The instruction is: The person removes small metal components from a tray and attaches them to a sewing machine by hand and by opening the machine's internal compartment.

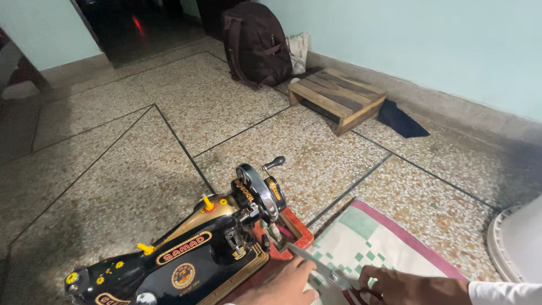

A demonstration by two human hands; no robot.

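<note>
Fig.: head view, looking down at a floor w/ two hands at the bottom edge.

Terrazzo floor (113, 147): speckled grey slabs split by dark joint lines, fills most of the view; pale blue-green wall (440, 51) runs along the upper right.

Sewing machine (186, 254): black, hand-crank type w/ gold trim and yellow flower marks, lies slantwise at lower left on a red-edged wooden base. Handwheel (257, 192) w/ its crank knob sits at the right end, nearest the hands.

Mat (367, 237): cream cloth w/ green checks and a pink border, just right of the machine base, under the hands.

Backpack (254, 42): dark maroon, upright against the far wall. Wooden pallet stool (336, 96): low, slatted, near the backpack; a dark blue cloth (401, 120) lies flat on the floor beside it.

White plastic rim (511, 248): curved, partly cut off at right edge; kind of thing unclear.

Scissors (324, 270): metal blades, reddish handles, point up-left toward the machine base, over the mat's left part.

Left hand (285, 282): touches the blades from the left; fingers mostly out of frame, grip cannot be told.

Right hand (395, 285): white sleeve, fingers curled around the scissor handles, holding them.
</note>
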